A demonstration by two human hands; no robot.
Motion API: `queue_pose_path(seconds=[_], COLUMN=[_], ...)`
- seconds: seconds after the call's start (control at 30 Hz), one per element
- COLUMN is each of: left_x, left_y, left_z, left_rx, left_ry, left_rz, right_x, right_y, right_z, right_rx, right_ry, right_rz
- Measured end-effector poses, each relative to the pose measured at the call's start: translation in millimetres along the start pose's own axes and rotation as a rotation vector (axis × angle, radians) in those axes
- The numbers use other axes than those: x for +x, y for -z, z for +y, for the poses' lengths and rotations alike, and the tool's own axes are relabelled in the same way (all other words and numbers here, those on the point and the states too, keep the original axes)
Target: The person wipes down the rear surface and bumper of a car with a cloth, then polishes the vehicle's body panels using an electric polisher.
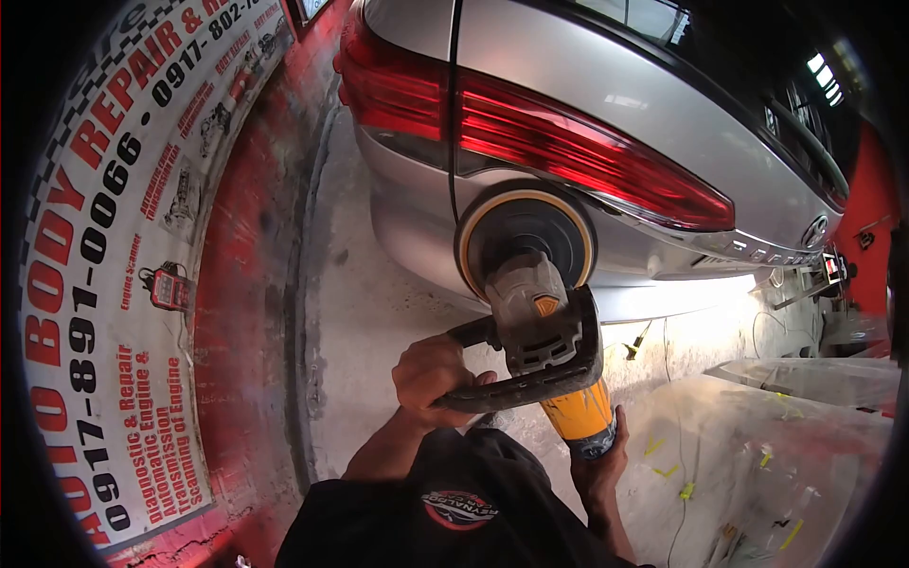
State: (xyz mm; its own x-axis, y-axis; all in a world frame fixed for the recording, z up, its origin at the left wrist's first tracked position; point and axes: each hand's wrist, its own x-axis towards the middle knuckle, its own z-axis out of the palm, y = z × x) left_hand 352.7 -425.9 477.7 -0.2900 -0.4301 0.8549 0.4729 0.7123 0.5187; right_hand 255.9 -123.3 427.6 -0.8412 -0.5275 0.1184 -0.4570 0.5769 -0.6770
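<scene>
the left hand (431, 377) grips the looped black handle (530, 389) of a polisher (525, 301); the right hand (604, 466) holds its yellow body (579, 413). the round pad (514, 222) (working face hidden) faces a silver car (615, 85) below its red tail light (578, 151). a printed banner (109, 284) lines the left.

The polisher (544, 312) is between the left hand (431, 374) and right hand (604, 459), its disc (524, 232) below the tail light (578, 142) at the car's (407, 213) rear corner, the banner (109, 312) on the wall (248, 331) left, the plastic sheet (748, 454) right
</scene>
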Motion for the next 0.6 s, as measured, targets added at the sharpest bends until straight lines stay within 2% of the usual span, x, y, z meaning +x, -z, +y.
queue_pose_path(seconds=[0.17,0.3,0.37,0.47,0.6], left_x=[3.3,1.7,-0.4,-1.9,9.0], left_y=[-6.7,-0.8,-2.6,-11.4,-43.0], left_z=[2.3,3.9,8.2,14.9,23.6], left_rx=[0.028,0.154,0.208,0.174,0.123], left_ry=[-0.040,-0.041,-0.026,-0.030,-0.091], left_rz=[-0.035,0.028,0.029,-0.050,-0.138], right_x=[2.0,7.8,10.8,11.5,1.4], right_y=[2.5,-9.9,-14.5,-12.6,-8.3], right_z=[6.9,14.2,23.5,26.4,48.4], right_rx=[-0.014,-0.007,0.011,0.006,0.028], right_ry=[0.030,0.035,-0.041,0.050,0.020], right_rz=[0.022,-0.020,-0.112,-0.077,0.005])
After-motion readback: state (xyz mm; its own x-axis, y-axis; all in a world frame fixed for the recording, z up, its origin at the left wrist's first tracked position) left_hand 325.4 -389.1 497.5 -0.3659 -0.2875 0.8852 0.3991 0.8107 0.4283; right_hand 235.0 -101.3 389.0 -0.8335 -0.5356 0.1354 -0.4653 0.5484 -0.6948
